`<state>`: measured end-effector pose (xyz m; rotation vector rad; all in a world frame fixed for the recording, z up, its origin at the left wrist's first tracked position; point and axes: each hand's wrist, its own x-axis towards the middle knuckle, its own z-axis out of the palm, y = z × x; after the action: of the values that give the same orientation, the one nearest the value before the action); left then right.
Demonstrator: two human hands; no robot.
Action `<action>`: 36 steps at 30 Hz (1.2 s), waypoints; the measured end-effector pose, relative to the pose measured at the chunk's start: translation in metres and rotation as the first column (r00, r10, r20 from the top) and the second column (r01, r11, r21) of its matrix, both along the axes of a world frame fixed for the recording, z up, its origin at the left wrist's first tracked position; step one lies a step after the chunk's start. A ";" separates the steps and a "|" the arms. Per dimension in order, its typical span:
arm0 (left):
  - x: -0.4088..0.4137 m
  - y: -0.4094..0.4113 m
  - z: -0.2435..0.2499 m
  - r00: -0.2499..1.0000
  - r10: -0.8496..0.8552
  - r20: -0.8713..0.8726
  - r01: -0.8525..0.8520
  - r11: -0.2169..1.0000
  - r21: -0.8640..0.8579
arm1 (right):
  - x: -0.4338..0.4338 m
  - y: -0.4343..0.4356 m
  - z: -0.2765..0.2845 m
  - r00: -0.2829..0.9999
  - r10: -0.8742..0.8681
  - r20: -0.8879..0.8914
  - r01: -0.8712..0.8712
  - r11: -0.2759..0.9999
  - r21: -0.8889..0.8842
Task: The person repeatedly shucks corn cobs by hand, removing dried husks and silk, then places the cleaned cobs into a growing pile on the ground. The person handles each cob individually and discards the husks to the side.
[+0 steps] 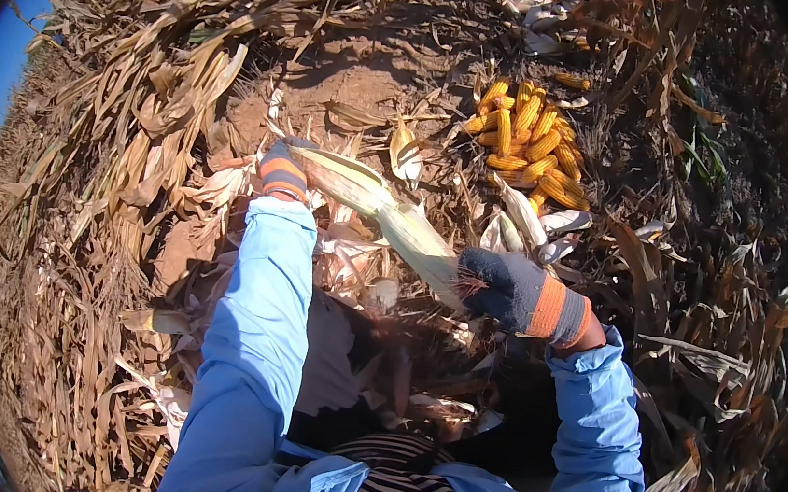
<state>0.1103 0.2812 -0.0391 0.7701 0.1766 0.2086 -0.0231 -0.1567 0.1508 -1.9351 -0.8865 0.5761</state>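
Observation:
My left hand [285, 166], in a grey and orange knit glove, grips one end of a corn ear [350, 186] whose pale husk is partly parted, with a little yellow showing along its upper edge. The husk leaves [419, 245] stretch down and right to my right hand [516, 293], gloved the same way, which is closed around their far end with reddish-brown silk beside its fingers. Both hands are apart, with the ear and husk spanning between them. Beyond my right hand lies a heap of husked yellow corn cobs [530, 141].
Several ears in husk [523, 217] lie at the heap's near edge. Another ear with husk [404, 154] rests on the soil. Dry corn stalks and leaves [140, 108] pile up on the left, and more [651, 290] lie on the right. Loose husks surround my legs.

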 end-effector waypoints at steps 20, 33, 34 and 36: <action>-0.060 -0.153 0.149 0.933 0.296 0.205 -0.359 0.721 0.593 | 0.030 0.078 -0.079 0.814 -0.431 0.391 0.451 0.892 0.044; -0.067 -0.171 0.123 0.924 0.040 0.380 -0.375 -0.095 0.922 | 0.041 0.078 -0.111 0.754 -0.459 0.469 0.566 0.817 -0.110; -0.068 -0.173 0.125 0.932 0.021 0.362 -0.357 -0.111 0.927 | 0.043 0.076 -0.114 0.757 -0.470 0.454 0.566 0.819 -0.096; -0.074 -0.179 0.132 0.951 -0.002 0.308 -0.307 -0.105 0.946 | 0.045 0.073 -0.117 0.764 -0.489 0.421 0.565 0.822 -0.070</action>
<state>0.0365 0.1021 0.0932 2.3576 -0.1863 0.7201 0.0223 -0.0838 0.0340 -2.3991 -0.4683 -0.0742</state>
